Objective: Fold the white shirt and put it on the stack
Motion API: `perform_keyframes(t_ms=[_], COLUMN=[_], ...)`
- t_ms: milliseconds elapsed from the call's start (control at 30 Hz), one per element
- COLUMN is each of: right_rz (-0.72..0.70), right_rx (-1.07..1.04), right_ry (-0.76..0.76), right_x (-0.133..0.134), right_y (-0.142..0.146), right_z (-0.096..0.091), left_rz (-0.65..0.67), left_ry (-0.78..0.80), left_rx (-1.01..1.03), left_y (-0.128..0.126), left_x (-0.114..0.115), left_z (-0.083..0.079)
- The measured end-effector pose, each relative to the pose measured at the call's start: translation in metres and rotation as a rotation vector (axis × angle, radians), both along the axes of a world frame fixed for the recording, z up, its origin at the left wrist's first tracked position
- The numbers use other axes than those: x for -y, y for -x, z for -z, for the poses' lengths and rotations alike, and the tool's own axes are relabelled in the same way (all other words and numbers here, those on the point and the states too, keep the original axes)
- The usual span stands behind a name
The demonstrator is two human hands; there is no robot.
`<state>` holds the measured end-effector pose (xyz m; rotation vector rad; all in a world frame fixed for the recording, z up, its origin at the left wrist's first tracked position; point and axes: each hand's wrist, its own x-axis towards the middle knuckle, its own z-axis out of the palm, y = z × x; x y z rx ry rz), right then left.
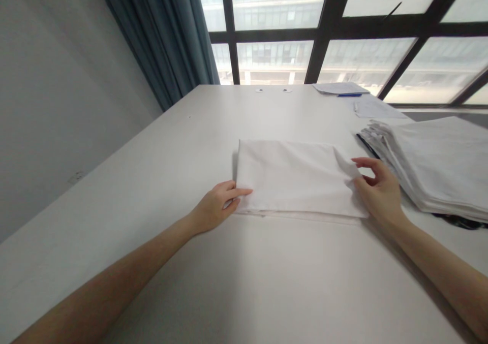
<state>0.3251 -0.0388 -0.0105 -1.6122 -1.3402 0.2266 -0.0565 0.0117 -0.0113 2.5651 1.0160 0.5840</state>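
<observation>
One folded white cloth (293, 179) on the table (267, 278), between left hand (214, 207) and right hand (383, 195). Lays left forefinger over the near left corner; curves right thumb and forefinger, apart, at the right edge; cannot tell if clamped. Hemmed in on the right by stacked cloths (450, 161); farther back, papers (339, 88), pen (349, 95).

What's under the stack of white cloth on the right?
Something black shows beneath the stack along its near edge, and a dark strip at its left side. The rest is covered, so what it is cannot be told.
</observation>
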Motion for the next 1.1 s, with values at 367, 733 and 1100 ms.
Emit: perform_keyframes(t_ms=[367, 733, 1100], right_rz=[-0.556, -0.533, -0.312], right_rx=[0.761, 0.588, 0.422], right_ry=[-0.165, 0.074, 0.06], right_x=[0.019, 0.018, 0.011], right_y=[0.023, 0.029, 0.032], right_z=[-0.008, 0.001, -0.002], left_rz=[-0.05, 0.253, 0.17], left_ry=[-0.089, -0.143, -0.321], left_rx=[0.151, 0.235, 0.157], left_y=[0.001, 0.004, 0.001], left_x=[0.004, 0.012, 0.007], left_z=[0.0, -0.003, 0.0])
